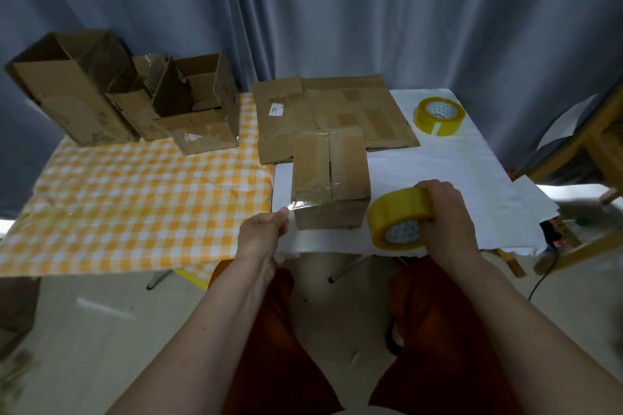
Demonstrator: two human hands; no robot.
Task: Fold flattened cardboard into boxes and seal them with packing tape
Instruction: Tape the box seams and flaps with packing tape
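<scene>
While the right hand wraps its fingers over the top of a yellow tape roll, holding it on edge with the patterned core facing the person, the left hand pinches the free end of a clear tape strip between thumb and fingertips. That strip runs from the left hand's fingertips up onto the near left corner of the small box, which sits between the two hands, just beyond them, on the white sheet. The box is closed, its top flaps meeting along a centre seam already covered by tape, with more clear tape crossing the near edge. The held roll is just to the right of the box, close to its near right corner; whether they touch is hard to tell.

Beyond the box, farther from both hands, flattened cardboard lies spread across the back of the surface, partly under the box's far edge. Well beyond the right hand, a second tape roll lies flat on the white sheet. Far to the left of the left hand, on the yellow checked cloth, stand three open boxes pushed together with their flaps up. A grey curtain hangs behind everything.
</scene>
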